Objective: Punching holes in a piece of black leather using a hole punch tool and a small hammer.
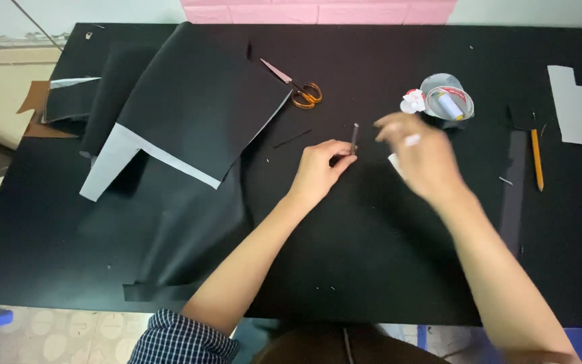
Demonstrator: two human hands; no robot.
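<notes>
**Thin dark strip stands upright in the left hand, right hand blurred just beside it**

The left hand (319, 168) rests on the black table (372, 256) near its middle, fingers curled and pinched around the lower end of a thin dark strip (354, 137). The strip's long axis runs nearly upright in the picture, rising from the fingertips and pointing away from the person toward the far edge of the table. The left hand is the one on it; nothing else touches it.

The right hand (420, 156) hovers just to the right of the strip, near but apart from it, and is smeared by motion. Its fingers seem spread and loose, and something small and pale shows at them, but whether it grips anything cannot be told from the blur.

Beyond the right hand, further from the person, a clear round container (446, 98) holds a spool of thread, with a small white and red scrap (412, 101) touching its left side. Orange-handled scissors (298, 86) lie further left, blades pointing up and left. A large folded sheet of black material with a grey edge (190, 108) covers the left part of the table. A yellow pencil (537, 158) and a grey cut piece (577, 108) lie well apart on the right.
</notes>
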